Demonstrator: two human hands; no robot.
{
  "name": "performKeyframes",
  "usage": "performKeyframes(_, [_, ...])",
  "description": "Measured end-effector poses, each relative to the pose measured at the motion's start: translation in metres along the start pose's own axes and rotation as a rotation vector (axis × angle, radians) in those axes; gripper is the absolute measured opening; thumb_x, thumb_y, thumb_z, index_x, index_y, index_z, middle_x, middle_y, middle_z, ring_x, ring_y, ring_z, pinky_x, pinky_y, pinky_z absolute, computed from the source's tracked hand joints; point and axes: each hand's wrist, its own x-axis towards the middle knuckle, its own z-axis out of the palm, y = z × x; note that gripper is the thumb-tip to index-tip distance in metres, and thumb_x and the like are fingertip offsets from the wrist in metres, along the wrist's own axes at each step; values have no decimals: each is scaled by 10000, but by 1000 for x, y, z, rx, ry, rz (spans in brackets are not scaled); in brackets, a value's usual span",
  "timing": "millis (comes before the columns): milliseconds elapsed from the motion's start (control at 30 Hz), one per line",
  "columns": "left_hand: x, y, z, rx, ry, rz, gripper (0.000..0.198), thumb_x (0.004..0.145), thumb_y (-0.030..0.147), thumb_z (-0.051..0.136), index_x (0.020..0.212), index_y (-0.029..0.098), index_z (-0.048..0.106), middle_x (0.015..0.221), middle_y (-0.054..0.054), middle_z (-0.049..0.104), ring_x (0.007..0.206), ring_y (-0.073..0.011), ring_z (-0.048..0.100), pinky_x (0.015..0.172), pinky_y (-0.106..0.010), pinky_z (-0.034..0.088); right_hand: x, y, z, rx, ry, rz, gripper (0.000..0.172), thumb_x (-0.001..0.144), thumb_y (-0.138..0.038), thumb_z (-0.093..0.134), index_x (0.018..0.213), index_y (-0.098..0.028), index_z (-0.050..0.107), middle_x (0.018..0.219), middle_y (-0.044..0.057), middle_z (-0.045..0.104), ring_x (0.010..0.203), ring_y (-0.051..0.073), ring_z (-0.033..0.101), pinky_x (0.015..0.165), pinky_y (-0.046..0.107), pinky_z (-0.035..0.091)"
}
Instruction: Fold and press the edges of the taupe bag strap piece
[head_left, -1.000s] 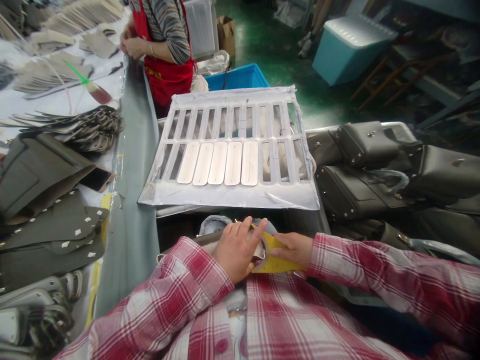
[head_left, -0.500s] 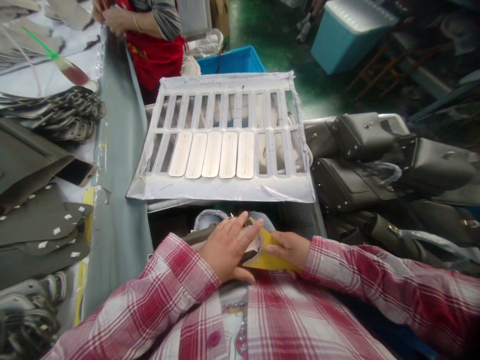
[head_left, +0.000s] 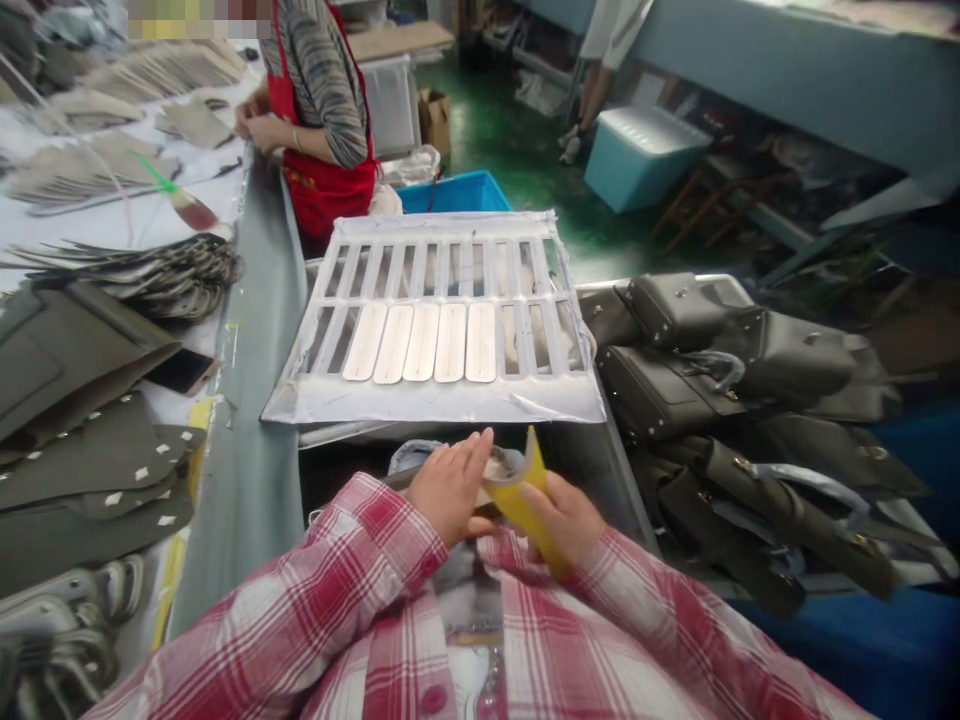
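Note:
My left hand [head_left: 448, 488] rests over a dark grey bag piece [head_left: 401, 481] near my lap, its fingers stretched and side by side. In my right hand [head_left: 568, 512] is a bent yellow sheet [head_left: 525, 495], held between thumb and fingers. The sheet's left edge reaches the dark piece beside my left hand, where a pale round part [head_left: 499, 466] shows. Beyond my hands stands a white slotted rack [head_left: 442, 403]. Several cream oblong strips [head_left: 420, 342] lie side by side on its front row.
Grey bags [head_left: 675, 385] are piled at the right. Grey cut pieces [head_left: 97, 465] and a phone [head_left: 180, 370] lie on the left table. A person in a red apron [head_left: 330, 190] stands beyond it, near a blue bin [head_left: 457, 192].
The yellow sheet has tilted up and bent in my right hand, which has moved slightly left. My left hand stays by the dark piece. The view has shifted upward, showing more of the room.

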Motion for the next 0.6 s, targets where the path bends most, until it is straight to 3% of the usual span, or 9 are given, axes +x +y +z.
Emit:
performKeyframes(100, [-17, 1, -7, 22, -11, -66, 1031, 674, 534, 703, 1423, 66, 172, 1434, -225, 322, 1315, -292, 336, 1074, -449, 284, -23, -8, -26, 382, 144, -168, 388, 739, -529, 593, 908, -214, 443, 619, -33, 539, 421, 108, 473, 405, 245, 396])
performKeyframes(200, [-27, 6, -11, 59, -46, -108, 939, 717, 539, 660, 1406, 52, 247, 1456, -211, 285, 1340, -291, 289, 1092, -458, 246, -33, -19, -31, 660, 135, -328, 344, 679, -344, 680, 929, -218, 481, 762, -21, 543, 568, 84, 480, 565, 241, 448])
performKeyframes(267, [-29, 10, -12, 65, -50, -123, 904, 732, 532, 643, 1406, 65, 262, 1460, -200, 285, 1337, -291, 296, 1084, -465, 257, -28, -27, -18, 715, 125, -372, 336, 641, -301, 692, 905, -200, 510, 741, -27, 502, 574, 80, 449, 584, 246, 445])
performKeyframes(400, [-25, 17, -7, 98, -2, -120, 848, 748, 515, 623, 1414, 128, 269, 1470, -179, 275, 1329, -301, 305, 1064, -505, 260, 0, -36, 21, 750, 271, -475, 316, 653, -368, 670, 853, -182, 511, 644, -62, 390, 504, 67, 379, 515, 237, 410])
performKeyframes(600, [-25, 11, 7, 100, 63, -101, 821, 751, 536, 609, 1411, 171, 285, 1479, -151, 269, 1334, -292, 291, 1059, -508, 258, 28, -27, 52, 541, 362, -528, 427, 714, -555, 571, 921, -204, 444, 595, -84, 334, 424, 58, 279, 401, 200, 267])
